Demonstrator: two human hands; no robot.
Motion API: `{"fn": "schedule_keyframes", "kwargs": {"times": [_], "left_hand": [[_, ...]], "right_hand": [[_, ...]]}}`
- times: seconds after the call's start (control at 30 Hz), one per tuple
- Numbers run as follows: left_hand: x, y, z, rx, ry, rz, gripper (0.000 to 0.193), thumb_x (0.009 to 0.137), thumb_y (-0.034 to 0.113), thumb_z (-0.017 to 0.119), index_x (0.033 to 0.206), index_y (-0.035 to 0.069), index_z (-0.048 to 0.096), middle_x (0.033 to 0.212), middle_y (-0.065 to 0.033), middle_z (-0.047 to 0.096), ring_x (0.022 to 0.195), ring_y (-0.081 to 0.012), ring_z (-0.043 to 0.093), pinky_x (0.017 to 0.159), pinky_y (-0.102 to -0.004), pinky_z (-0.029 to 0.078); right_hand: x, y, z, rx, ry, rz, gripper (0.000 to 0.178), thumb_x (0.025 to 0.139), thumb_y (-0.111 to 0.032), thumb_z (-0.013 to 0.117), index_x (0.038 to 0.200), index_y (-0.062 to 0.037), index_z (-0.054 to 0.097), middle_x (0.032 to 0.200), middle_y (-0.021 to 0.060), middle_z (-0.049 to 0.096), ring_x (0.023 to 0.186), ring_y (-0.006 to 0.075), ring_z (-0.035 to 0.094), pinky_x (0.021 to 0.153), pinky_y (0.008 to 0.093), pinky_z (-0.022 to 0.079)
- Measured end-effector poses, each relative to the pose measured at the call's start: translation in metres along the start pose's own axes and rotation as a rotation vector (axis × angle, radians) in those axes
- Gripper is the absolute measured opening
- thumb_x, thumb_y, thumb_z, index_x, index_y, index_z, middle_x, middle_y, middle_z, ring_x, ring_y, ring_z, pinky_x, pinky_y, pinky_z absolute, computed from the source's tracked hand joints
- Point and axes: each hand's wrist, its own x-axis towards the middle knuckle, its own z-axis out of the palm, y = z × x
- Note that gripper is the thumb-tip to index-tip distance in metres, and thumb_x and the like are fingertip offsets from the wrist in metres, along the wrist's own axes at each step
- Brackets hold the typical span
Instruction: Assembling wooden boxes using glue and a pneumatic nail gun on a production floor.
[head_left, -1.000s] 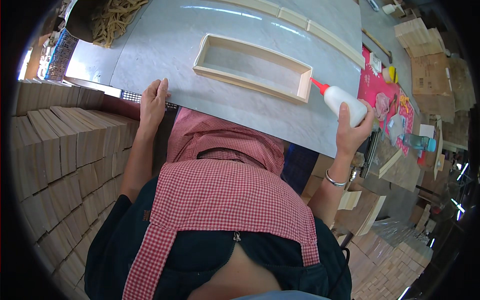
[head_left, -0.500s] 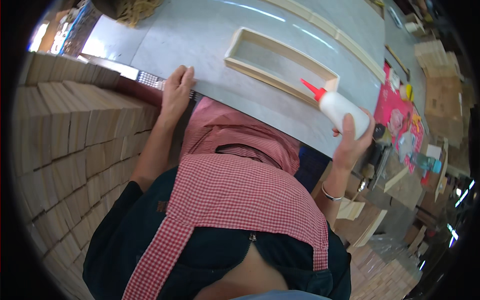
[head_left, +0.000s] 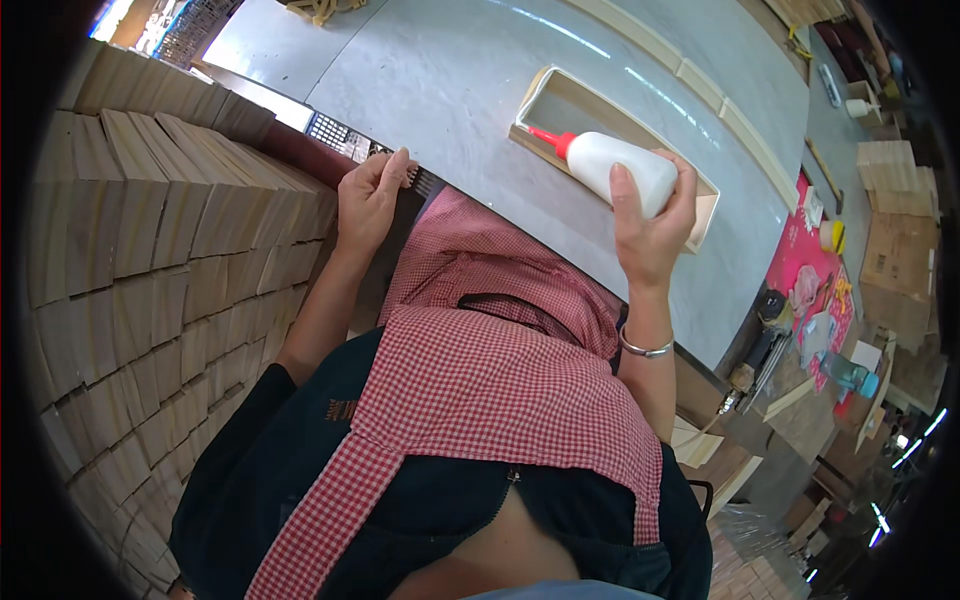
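Observation:
My right hand [head_left: 650, 225] is wrapped round a white squeeze bottle [head_left: 618, 172] with a red pointed nozzle. The bottle lies tilted over a shallow, open wooden frame [head_left: 603, 192], its nozzle tip near the frame's left end on the near side. Part of the frame is hidden behind the bottle and hand. Beside the near edge of the grey worktable [head_left: 440, 110], my left hand [head_left: 370, 200] is closed with thumb and fingers drawn together. Whatever those fingers hold, if anything, cannot be made out.
Tall stacks of wooden blocks [head_left: 140, 220] rise close on my left. Long pale wood strips [head_left: 700, 85] lie across the table beyond the frame. To the right are a pink sheet [head_left: 795, 250] with odds and ends, a clear bottle [head_left: 848, 374] and cardboard boxes [head_left: 895, 250].
My right hand has carried the squeeze bottle leftward over the frame, its nozzle moving from the right part toward the left end. My left hand has come off the table edge, its fingers curled.

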Motion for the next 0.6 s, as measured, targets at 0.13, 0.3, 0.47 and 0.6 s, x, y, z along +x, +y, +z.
{"fn": "schedule_keyframes", "kwargs": {"times": [0.13, 0.3, 0.47, 0.6], "left_hand": [[-0.001, 0.009, 0.003, 0.155, -0.001, 0.008, 0.036, 0.099, 0.024, 0.065, 0.073, 0.000, 0.059, 0.069, -0.0027, 0.056, 0.064, -0.0120, 0.049, 0.061, -0.0249, 0.041], [0.001, 0.007, 0.010, 0.273, -0.033, 0.032, 0.033, 0.098, 0.023, 0.067, 0.078, -0.001, 0.060, 0.071, -0.0030, 0.054, 0.064, -0.0128, 0.045, 0.061, -0.0261, 0.039], [0.001, 0.006, 0.021, 0.272, -0.075, 0.044, 0.032, 0.098, 0.023, 0.068, 0.080, -0.002, 0.061, 0.073, -0.0037, 0.053, 0.064, -0.0132, 0.044, 0.061, -0.0271, 0.039], [0.001, 0.009, 0.027, 0.272, -0.097, 0.051, 0.032, 0.097, 0.024, 0.068, 0.081, -0.002, 0.061, 0.074, -0.0040, 0.053, 0.065, -0.0132, 0.045, 0.061, -0.0273, 0.039]], "right_hand": [[-0.006, -0.001, -0.024, -0.066, 0.028, 0.015, 0.045, 0.086, -0.024, 0.076, 0.118, -0.0029, 0.054, 0.105, 0.0144, 0.063, 0.089, 0.0253, 0.062, 0.077, 0.0347, 0.053], [-0.018, 0.006, -0.061, -0.136, 0.076, 0.060, 0.044, 0.086, -0.023, 0.076, 0.118, -0.0024, 0.055, 0.105, 0.0141, 0.063, 0.087, 0.0243, 0.062, 0.072, 0.0324, 0.053], [-0.031, 0.017, -0.098, -0.238, 0.142, 0.050, 0.043, 0.087, -0.024, 0.074, 0.120, -0.0023, 0.056, 0.105, 0.0140, 0.063, 0.081, 0.0217, 0.063, 0.055, 0.0262, 0.053], [-0.041, 0.018, -0.123, -0.283, 0.185, 0.083, 0.043, 0.088, -0.025, 0.074, 0.120, -0.0024, 0.057, 0.105, 0.0141, 0.063, 0.080, 0.0213, 0.063, 0.053, 0.0256, 0.053]]}}
